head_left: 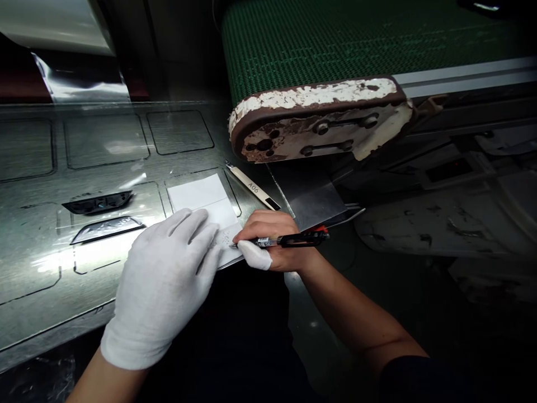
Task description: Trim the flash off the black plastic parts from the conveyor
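Observation:
My left hand, in a white glove, lies flat with its fingers stretched over the lower part of a white sheet of paper. A fold or edge line crosses the paper, and small dark marks show on it beside my fingertips. In my right hand is a black pen, its tip against the paper. A white cover sits on my right thumb, while the other fingers are bare. Just beyond the right hand lies a slim cream tool marked A06, with a narrow metal tip.
Left of the paper are a black plastic part and a shiny, dark-edged piece. They lie on a metal table with black outlined boxes. A green conveyor belt with a chipped end plate overhangs the back right.

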Motion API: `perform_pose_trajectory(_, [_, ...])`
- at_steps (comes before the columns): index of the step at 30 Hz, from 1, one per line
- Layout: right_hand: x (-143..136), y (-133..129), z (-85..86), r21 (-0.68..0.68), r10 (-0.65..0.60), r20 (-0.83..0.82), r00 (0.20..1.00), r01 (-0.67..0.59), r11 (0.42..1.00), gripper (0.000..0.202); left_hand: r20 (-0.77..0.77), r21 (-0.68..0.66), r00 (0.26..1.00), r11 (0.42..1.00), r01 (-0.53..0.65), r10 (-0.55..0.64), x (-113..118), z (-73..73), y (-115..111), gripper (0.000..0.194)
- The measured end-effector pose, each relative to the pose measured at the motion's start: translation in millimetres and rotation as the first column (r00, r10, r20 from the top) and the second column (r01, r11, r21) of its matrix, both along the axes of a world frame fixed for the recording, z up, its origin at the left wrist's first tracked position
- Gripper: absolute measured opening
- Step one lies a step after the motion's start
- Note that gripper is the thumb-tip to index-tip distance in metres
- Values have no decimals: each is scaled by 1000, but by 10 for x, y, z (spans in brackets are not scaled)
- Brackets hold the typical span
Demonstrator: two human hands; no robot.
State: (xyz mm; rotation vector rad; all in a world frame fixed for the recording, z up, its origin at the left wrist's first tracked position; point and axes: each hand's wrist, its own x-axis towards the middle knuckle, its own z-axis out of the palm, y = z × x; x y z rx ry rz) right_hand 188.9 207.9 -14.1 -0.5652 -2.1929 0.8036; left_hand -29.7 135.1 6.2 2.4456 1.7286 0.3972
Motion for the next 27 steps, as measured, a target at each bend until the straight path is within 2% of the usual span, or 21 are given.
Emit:
perform_pose_trajectory(8, [-33, -27, -37, 8, -172, -30, 985, 172, 985, 12, 9, 4, 1000, 1000, -3, 3, 4, 8, -1, 17])
perform_pose_trajectory(16, [14, -30, -45, -56, -194, -71, 978, 190, 980, 7, 4, 0, 1000, 1000, -3, 3, 12, 28, 12, 14])
perform_pose_trajectory(27, [-6, -31, -22, -35, -206, -111, 972, 203, 978, 10, 6, 2, 1000, 1000, -2, 2, 18, 34, 14, 16])
